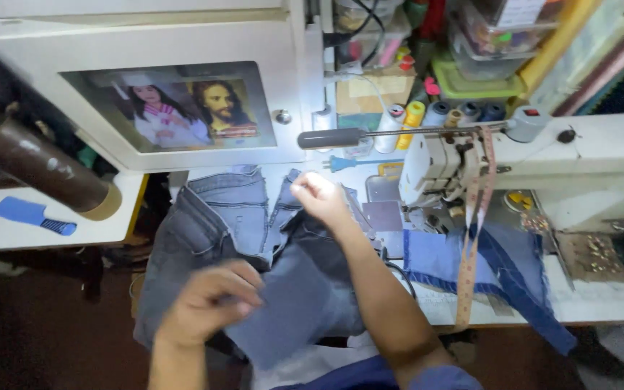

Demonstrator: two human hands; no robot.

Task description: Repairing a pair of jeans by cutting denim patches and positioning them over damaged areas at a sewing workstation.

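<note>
The grey jeans (211,231) lie spread over the left part of the sewing bench (601,303), their lower half hanging off its front edge toward the person. The left hand (207,303) is closed on the denim at that front edge, fingers curled over a flat fold of cloth. The right hand (319,196) is further back, toward the middle of the bench; its fingers are pinched shut on a raised edge of the same jeans, though the hand is blurred and the exact grip is hard to read. Just right of it stands the white sewing machine (442,155), with a measuring tape (471,238) draped from it over a blue denim piece (442,260).

With so much fabric overhanging, its weight could likely drag the jeans off if either grip loosens. The right forearm is also near the tape, and a sweep could pull it down.
</note>
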